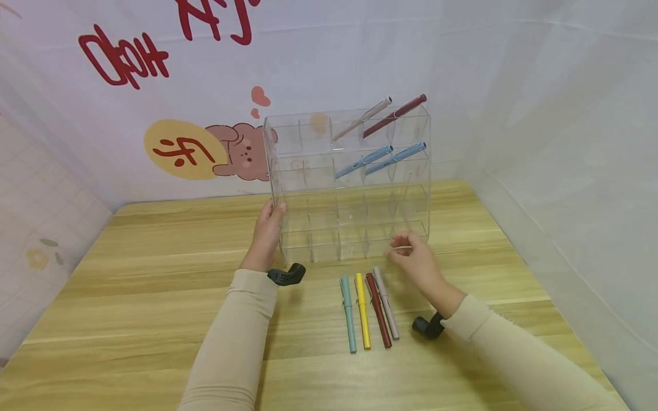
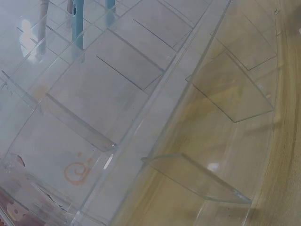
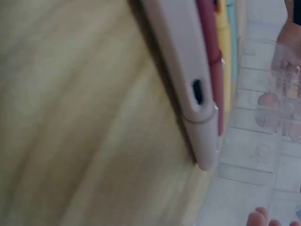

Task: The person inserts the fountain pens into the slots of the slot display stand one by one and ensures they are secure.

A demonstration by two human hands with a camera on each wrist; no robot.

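Observation:
A clear acrylic pen rack point(image 1: 352, 220) with tiers of compartments stands on the table. My left hand point(image 1: 268, 231) grips its left side, the thumb at the front edge. In the top tier lean a beige pen point(image 1: 362, 120) and a dark red pen point(image 1: 394, 116); two light blue pens point(image 1: 396, 158) lean in the tier below. My right hand point(image 1: 415, 260) is by the rack's lower right corner, fingers loosely bent, holding nothing. Just below it lie a pale lilac pen point(image 3: 181, 61), a dark red pen point(image 1: 378, 311), a yellow pen point(image 1: 362, 311) and a teal pen point(image 1: 348, 314), side by side.
The wood-grain table point(image 1: 169, 319) reaches back to a white printed cloth point(image 1: 329, 51) behind the rack. Another pale cloth point(image 1: 576, 142) hangs along the right side. Black wrist cameras point(image 1: 429, 326) jut from both wrists near the table.

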